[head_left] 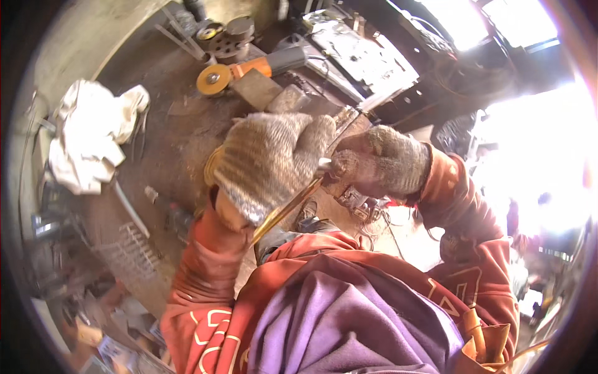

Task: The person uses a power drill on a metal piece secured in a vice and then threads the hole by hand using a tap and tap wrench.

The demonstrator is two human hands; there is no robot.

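Both my hands wear worn knitted work gloves and are close together at the near edge of a brown workbench (180, 134). My left hand (271, 156) is curled, knuckles up, over the bench edge; what lies under its fingers is hidden. Beside it, my right hand (383, 162) is closed with its fingers pinched around a small metal piece (324, 164), whose shiny tip pokes out toward the left hand. I cannot tell the kind of this piece. A narrow yellowish edge (283, 215) runs below the left hand.
Beyond my hands lie an orange and grey angle grinder (252, 67) with a yellow disc and metal blocks (256, 88). A white cloth (93, 134) is at the left, near a metal grid (128, 252). A cluttered metal sheet (361, 56) stands at the back.
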